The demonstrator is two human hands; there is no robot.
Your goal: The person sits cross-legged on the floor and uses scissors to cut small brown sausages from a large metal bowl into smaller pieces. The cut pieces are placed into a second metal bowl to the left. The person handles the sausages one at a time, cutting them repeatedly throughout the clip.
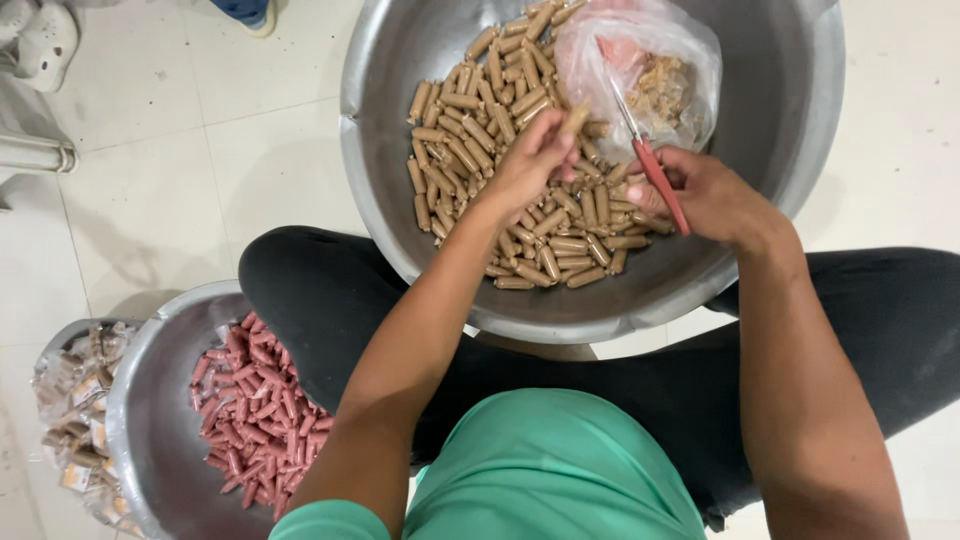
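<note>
Head view: hands (620, 175) over smooth brown cylindrical sausages (520, 180), dented steel basin (780, 200).

Hands (620, 175) with sausage (574, 120) and scissors (650, 160) over basin (800, 150)

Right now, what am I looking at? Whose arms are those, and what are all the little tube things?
There is no machine here. The camera sits on a person's head and looks down, so you see their own arms, green shirt and dark trousers from above. They sit on a pale tiled floor.

In front of them is a big metal basin with a heap of small brown sausages in wrappers and a clear plastic bag of scraps.

The left hand pinches one brown sausage. The right hand holds red-handled scissors, blades pointing toward the bag.

Down at the left is a second metal basin with pink sausages, and beside it a bag of packets. A white shoe lies in the top corner.
</note>
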